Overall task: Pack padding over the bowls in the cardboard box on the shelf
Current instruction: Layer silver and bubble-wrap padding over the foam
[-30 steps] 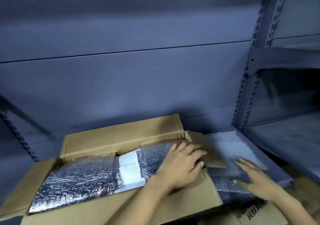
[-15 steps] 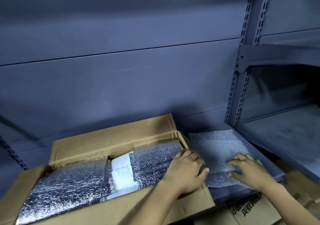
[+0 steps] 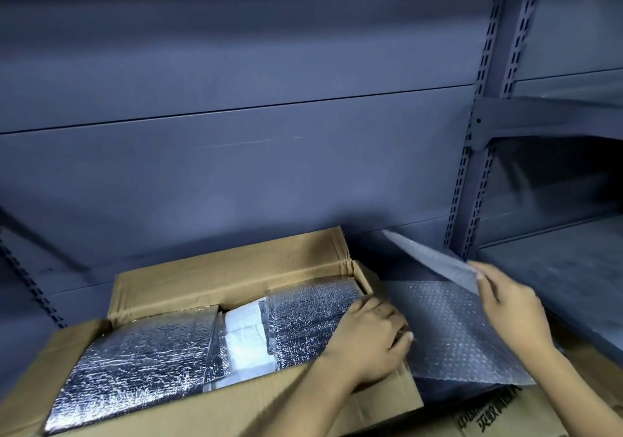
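Note:
An open cardboard box (image 3: 222, 268) stands on the grey shelf, its flaps spread. Inside lie two silver foil padding sheets (image 3: 141, 359) with a strip of white foam (image 3: 244, 332) between them; no bowls show beneath. To the right of the box lies a clear bubble wrap sheet (image 3: 455, 332). My right hand (image 3: 512, 305) grips its far edge and holds that edge raised off the shelf. My left hand (image 3: 371, 339) rests at the box's right end, fingers pinching the sheet's near left edge.
The grey shelf back panel (image 3: 236, 167) rises behind the box. A slotted upright (image 3: 472, 173) divides off a neighbouring bay with a bare shelf (image 3: 566, 268) at the right. Another cardboard box with black print (image 3: 488, 416) sits below the shelf's front edge.
The box's right flap has been pushed down out of sight. My right hand moved from lying flat on the bubble wrap to gripping its far edge and lifting it. My left hand shifted onto the sheet's edge.

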The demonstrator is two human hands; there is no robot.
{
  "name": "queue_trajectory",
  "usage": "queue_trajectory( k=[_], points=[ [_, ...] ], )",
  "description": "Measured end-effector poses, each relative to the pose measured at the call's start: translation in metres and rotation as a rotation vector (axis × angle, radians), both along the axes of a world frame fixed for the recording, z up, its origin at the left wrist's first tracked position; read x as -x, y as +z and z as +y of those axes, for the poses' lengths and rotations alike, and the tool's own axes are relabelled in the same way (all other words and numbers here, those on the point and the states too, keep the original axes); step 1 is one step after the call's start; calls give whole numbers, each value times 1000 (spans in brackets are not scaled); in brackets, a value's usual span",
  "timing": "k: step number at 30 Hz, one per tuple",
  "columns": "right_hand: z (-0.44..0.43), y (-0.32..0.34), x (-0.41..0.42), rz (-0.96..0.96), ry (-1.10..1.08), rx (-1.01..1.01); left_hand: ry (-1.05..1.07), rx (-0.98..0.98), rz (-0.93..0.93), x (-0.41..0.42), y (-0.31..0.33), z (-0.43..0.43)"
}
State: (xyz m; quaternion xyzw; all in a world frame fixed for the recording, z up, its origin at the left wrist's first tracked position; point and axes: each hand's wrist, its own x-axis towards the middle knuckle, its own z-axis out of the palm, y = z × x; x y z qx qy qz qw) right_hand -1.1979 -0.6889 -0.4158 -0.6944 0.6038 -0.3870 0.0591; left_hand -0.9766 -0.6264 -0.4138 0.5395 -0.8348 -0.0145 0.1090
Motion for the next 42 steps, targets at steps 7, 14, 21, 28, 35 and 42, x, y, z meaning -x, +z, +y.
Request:
queue_trajectory(
  k=[7, 14, 21, 28, 35, 42],
  points=[
    [45, 42, -83, 25, 509, 221, 398, 27, 962, -50, 19, 24],
    [75, 30, -145, 24, 627, 241, 712, -204, 1557, -137, 31, 66],
    [57, 25, -154, 478, 838, -261, 529, -83, 516, -138, 20, 73],
    [33, 49, -151, 474, 908, -539, 383, -76, 99, -141, 31, 52],
    [20, 50, -162, 499, 975, -659, 187, -184, -90, -134, 11, 27],
    [9, 43, -166, 618, 950, -515, 221, -368, -132, -130, 11, 24]
  ],
)
